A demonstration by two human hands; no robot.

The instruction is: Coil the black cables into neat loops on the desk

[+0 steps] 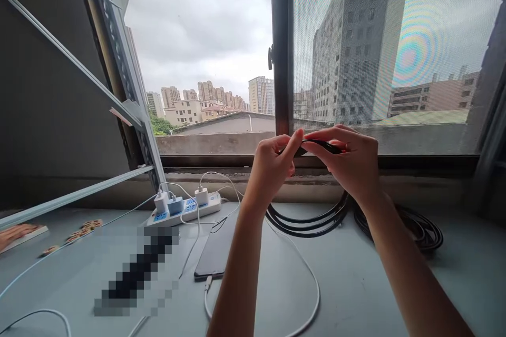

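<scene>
A black cable [306, 229] is looped into a coil of several turns, its lower part hanging just above or touching the table. My left hand [276, 155] is closed around the top of this coil, thumb pointing up. Close beside it, my right hand [348, 155] pinches the same cable, fingers bent over the top and thumb beneath. The fingertips of both hands nearly meet. Part of the cable is hidden behind my hands and wrists. To the right, partly behind my right forearm, a second coil of black cable [429, 239] lies on the table.
A white power strip [205, 206] with plugged-in chargers stands near the window sill. A dark tablet [215, 253] with a white charging cable [316, 295] lies left of centre. Metal shelf bars [79, 189] cross the left side. A window frame [281, 63] rises behind the table [356, 295].
</scene>
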